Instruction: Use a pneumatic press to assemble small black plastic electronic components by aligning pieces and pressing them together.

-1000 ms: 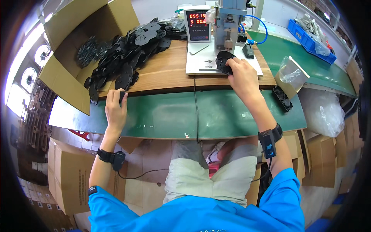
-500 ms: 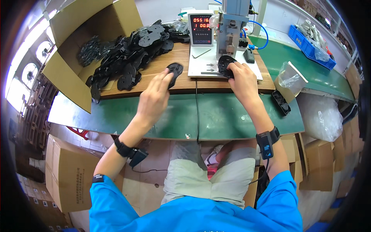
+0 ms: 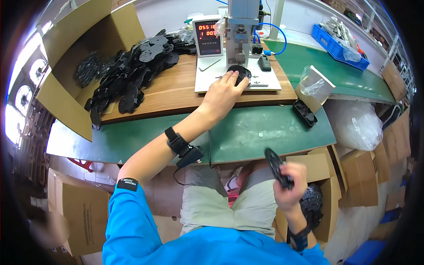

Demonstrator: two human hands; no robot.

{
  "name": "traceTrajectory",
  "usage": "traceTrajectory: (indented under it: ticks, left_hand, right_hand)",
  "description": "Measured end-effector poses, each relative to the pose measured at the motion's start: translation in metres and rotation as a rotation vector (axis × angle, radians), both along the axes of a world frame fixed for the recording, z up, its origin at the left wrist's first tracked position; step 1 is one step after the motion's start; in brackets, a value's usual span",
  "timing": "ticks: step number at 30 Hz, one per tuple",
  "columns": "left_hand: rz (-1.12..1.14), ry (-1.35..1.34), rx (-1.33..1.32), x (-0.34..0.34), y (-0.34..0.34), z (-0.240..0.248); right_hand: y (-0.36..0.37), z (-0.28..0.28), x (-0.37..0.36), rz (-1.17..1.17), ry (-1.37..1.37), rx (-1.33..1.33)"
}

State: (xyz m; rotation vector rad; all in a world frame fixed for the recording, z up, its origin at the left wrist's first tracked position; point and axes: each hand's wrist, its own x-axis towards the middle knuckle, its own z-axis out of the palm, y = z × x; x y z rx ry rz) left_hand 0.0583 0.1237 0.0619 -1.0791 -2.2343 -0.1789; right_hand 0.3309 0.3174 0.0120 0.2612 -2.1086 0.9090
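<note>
My left hand (image 3: 223,95) reaches to the white base of a bench press, its fingers closed on a flat black plastic plate (image 3: 242,71) under the press head (image 3: 238,39). Whether that plate rests fully on the base I cannot tell. Drawn back towards my right thigh, my right hand (image 3: 291,187) grips another black plastic plate (image 3: 274,164), held tilted and slightly blurred. Below and beside this hand stands an open carton (image 3: 333,207) with several black plates (image 3: 312,203) inside.
A heap of black plates (image 3: 152,59) spills from a large open carton (image 3: 66,28) on the left. Beside the press is a display box with red digits (image 3: 208,37). To the right lie a black tray (image 3: 304,112), a small carton (image 3: 316,90) and a blue bin (image 3: 338,48).
My right hand has left the press with a black plate and come back over the lower right carton. My left hand has moved right, bringing its plate under the press head.
</note>
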Motion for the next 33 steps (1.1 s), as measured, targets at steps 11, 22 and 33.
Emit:
traceTrajectory:
  ticks: [11, 22, 33]
  left_hand:
    - [0.107, 0.103, -0.051, -0.007, 0.022, -0.01]
    - [-0.012, 0.096, -0.028, -0.005, 0.02, -0.006]
    - [-0.028, -0.022, 0.2, -0.01, 0.007, -0.02]
  right_hand:
    - [0.108, -0.164, 0.144, -0.669, -0.519, -0.103]
    - [0.167, -0.277, 0.175, -0.885, -0.741, 0.171]
    - [-0.016, 0.026, -0.068, -0.106, 0.038, 0.221]
